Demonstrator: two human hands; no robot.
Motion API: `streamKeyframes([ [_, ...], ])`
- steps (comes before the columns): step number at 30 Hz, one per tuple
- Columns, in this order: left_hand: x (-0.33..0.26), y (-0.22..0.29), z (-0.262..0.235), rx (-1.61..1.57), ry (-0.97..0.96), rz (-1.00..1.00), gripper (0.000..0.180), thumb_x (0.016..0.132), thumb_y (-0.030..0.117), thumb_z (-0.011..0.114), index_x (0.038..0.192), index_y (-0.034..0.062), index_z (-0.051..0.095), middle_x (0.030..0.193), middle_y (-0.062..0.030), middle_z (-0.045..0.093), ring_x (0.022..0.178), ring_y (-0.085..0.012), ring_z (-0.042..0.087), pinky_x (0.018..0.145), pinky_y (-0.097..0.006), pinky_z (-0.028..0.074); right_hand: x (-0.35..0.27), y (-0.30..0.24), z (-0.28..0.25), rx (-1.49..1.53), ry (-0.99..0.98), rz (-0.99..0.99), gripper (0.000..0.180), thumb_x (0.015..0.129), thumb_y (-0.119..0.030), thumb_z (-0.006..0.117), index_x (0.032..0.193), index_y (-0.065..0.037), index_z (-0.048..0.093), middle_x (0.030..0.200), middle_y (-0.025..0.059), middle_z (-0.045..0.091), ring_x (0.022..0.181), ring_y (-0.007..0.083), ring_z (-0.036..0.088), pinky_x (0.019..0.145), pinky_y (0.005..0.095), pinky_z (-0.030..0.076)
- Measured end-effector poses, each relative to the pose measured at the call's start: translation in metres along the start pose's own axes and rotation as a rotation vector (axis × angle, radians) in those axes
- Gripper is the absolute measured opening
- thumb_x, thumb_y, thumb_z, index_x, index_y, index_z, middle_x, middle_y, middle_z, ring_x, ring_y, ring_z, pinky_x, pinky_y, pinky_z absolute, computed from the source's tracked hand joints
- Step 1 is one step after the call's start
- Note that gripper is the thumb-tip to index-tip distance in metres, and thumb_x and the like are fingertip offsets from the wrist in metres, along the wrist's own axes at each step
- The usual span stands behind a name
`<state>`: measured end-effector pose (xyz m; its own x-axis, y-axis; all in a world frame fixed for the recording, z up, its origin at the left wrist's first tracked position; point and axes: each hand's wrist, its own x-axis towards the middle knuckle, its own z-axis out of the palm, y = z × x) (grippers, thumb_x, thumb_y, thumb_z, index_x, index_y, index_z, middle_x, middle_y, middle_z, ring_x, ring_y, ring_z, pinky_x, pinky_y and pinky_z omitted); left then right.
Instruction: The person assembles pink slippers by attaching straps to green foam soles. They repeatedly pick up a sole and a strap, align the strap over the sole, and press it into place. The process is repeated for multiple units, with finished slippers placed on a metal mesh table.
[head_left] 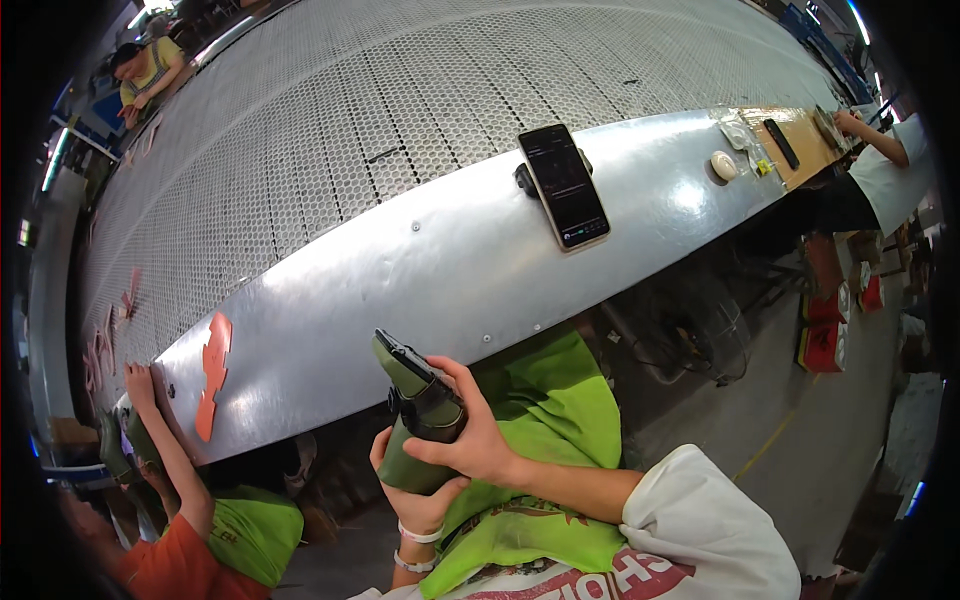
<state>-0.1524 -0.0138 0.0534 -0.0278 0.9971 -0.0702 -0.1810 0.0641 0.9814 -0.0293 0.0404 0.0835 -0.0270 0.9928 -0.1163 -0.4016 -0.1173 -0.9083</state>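
Note:
Both hands hold a dark green boot-shaped piece (402, 462) with black parts in front of my body, above the near edge of the metal table. My left hand (412, 505) is wrapped round its lower end from below, a pale band at the wrist. Across its side lies my right hand (482, 440), thumb in front and fingers round the upper part. The upper end of the piece tilts up and to the left, toward the table. Its exact kind I cannot make out for certain.
On the curved metal table (350, 310) lie a phone (568, 190) propped on a dark object, an orange cut-out (214, 375) and a round whitish item (724, 166). Honeycomb mesh (450, 90) stretches behind. Co-workers are at left, far left and right; a black fan (690, 335) stands below.

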Motion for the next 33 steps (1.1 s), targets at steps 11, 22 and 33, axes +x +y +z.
streamKeyframes([
  [11,-0.013,0.033,-0.032,0.156,-0.149,-0.199,0.084,0.059,0.009,0.088,0.125,0.0014,0.037,0.113,-0.0102,0.052,0.100,-0.0169,0.057,0.083,-0.031,0.050,0.000,-0.009,0.001,-0.005,0.016,-0.001,0.092,0.068,-0.016,0.082,0.141,-0.004,0.028,0.117,0.0088,0.051,0.107,0.0156,0.052,0.094,0.0307,0.042],
  [22,-0.023,0.043,-0.059,0.083,-0.167,-0.302,0.081,0.060,0.012,0.090,0.120,0.0016,0.037,0.108,-0.0098,0.055,0.098,-0.0169,0.058,0.083,-0.032,0.050,-0.003,-0.001,0.011,-0.035,-0.035,0.027,0.094,0.065,-0.019,0.084,0.140,-0.003,0.030,0.116,0.0084,0.051,0.107,0.0161,0.051,0.095,0.0302,0.040],
  [33,-0.053,0.013,-0.115,-0.051,-0.377,-0.520,0.093,0.055,0.023,0.093,0.128,-0.0035,0.043,0.119,-0.0146,0.058,0.108,-0.0243,0.057,0.094,-0.037,0.045,0.031,-0.038,-0.038,-0.113,0.217,-0.316,0.091,0.064,-0.011,0.083,0.140,-0.005,0.033,0.118,0.0062,0.050,0.107,0.0157,0.052,0.094,0.0289,0.041],
])
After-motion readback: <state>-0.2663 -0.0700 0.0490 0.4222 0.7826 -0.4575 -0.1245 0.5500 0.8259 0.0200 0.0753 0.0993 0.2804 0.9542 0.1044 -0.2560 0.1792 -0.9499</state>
